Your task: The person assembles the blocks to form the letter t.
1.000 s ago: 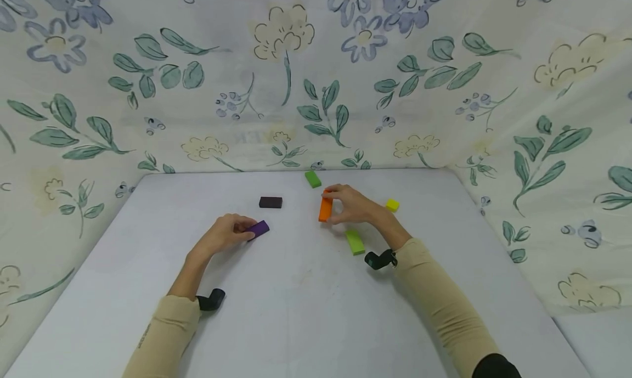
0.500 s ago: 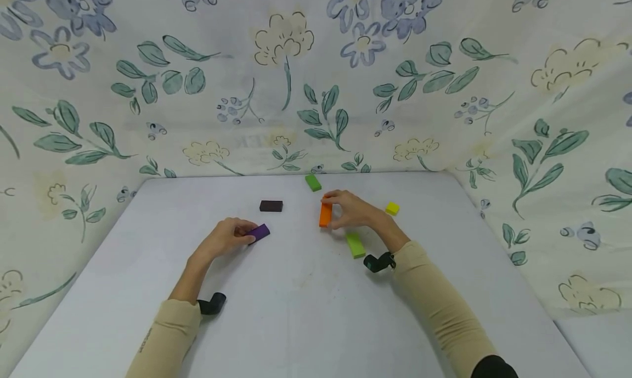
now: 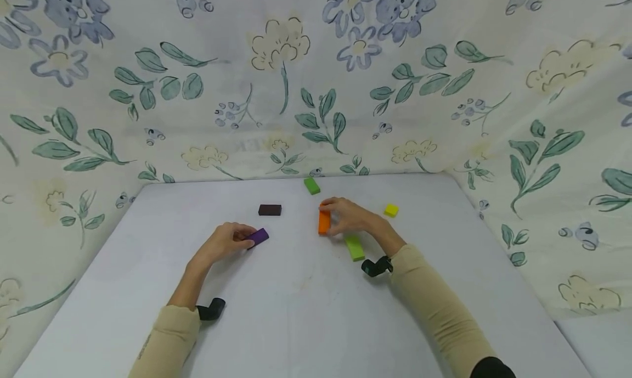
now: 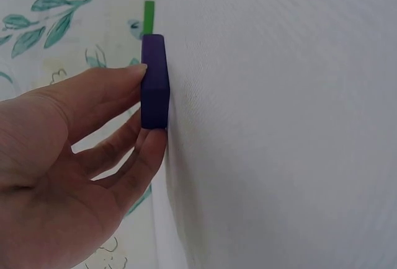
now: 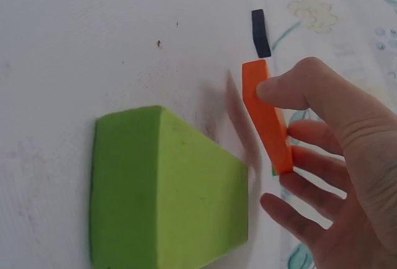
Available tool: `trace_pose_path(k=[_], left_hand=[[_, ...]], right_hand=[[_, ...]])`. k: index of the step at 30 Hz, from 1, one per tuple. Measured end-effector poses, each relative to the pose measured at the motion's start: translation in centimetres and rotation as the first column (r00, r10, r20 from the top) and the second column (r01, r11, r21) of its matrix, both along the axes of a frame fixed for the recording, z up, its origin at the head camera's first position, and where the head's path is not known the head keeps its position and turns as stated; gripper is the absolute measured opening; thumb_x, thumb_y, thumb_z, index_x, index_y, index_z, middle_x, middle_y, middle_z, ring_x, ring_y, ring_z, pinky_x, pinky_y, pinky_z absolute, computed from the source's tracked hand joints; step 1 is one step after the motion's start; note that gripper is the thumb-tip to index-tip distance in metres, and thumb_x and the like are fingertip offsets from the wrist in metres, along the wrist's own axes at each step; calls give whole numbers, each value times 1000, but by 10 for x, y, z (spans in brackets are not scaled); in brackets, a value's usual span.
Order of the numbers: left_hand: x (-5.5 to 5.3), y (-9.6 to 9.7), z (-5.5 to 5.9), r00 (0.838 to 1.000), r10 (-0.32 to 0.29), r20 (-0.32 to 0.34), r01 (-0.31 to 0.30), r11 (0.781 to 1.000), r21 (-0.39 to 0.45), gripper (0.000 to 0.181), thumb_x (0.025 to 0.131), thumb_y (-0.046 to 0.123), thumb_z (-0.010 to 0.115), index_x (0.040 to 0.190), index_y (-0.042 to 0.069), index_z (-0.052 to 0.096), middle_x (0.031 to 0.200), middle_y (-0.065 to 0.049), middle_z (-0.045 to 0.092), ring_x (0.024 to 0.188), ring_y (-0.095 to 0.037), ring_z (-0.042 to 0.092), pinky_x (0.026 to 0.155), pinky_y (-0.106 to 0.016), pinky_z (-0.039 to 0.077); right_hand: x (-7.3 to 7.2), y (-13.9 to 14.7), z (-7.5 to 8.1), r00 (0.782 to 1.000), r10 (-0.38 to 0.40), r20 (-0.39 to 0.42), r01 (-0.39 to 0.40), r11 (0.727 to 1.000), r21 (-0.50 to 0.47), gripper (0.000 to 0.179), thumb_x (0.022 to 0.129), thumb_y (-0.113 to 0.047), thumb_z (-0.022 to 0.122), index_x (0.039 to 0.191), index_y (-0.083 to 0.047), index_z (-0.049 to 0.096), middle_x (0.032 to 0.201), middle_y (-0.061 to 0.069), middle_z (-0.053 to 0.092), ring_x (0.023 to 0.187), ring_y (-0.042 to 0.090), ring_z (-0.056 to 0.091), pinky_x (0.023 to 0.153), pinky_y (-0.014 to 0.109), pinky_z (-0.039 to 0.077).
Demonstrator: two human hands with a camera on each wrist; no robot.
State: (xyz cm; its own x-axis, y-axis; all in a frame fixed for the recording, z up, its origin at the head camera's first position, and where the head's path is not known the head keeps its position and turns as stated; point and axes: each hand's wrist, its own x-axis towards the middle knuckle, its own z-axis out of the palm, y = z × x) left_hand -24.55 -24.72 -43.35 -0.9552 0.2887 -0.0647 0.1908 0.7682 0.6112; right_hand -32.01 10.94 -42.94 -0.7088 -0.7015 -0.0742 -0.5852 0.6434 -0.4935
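Observation:
My left hand (image 3: 224, 242) pinches a purple block (image 3: 258, 237) between thumb and fingers, left of the table's middle. In the left wrist view the thumb presses one side of the purple block (image 4: 155, 82), with fingertips under its lower end. My right hand (image 3: 349, 215) holds an orange block (image 3: 324, 221) by its ends, thumb toward me and fingers at the far end. The right wrist view shows the thumb on the orange block (image 5: 265, 114) and a shadow on the table beside it. A light green block (image 3: 354, 247) lies just below the right hand.
A dark brown block (image 3: 270, 210) lies beyond the purple one. A green block (image 3: 311, 185) sits near the table's back edge, and a yellow block (image 3: 391, 210) is right of the right hand. Flowered cloth (image 3: 276, 103) hangs behind the white table (image 3: 306, 323).
The whole head view has shifted slightly downward. Both hands keep their holds on the purple and orange blocks, with little movement relative to the table.

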Motion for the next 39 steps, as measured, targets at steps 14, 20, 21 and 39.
trace_pose_path(k=[14,20,21,39], left_hand=[[0,0,-1,1000,-4,-8,4,1000,8,35,90,13,69,123,1,67,109,-16,69,90,-22,58,79,-33,48],[-2,0,-1,1000,-1,-9,1,1000,5,34,90,13,69,122,1,67,107,-16,69,90,-22,58,79,-33,48],[-2,0,-1,1000,-2,-9,2,1000,4,34,90,13,69,122,1,67,107,-16,69,90,-22,58,79,-33,48],[2,1,-2,1000,9,-2,-9,1000,8,34,90,13,69,122,0,67,109,-17,69,90,-22,58,79,-33,49]], right_hand=[[2,-5,-1,1000,-6,27,5,999,52,70,84,-28,76,144,-7,49,155,10,39,142,29,37,118,45,32],[2,-6,-1,999,-11,52,10,999,32,70,83,-26,77,144,-6,49,155,11,39,142,30,37,118,45,31],[1,-6,-2,998,-12,54,10,999,33,70,83,-26,76,144,-7,49,155,10,39,142,30,37,117,45,32],[1,-8,-11,993,-29,116,26,999,23,71,84,-26,74,148,-12,44,160,4,31,148,26,29,120,45,27]])
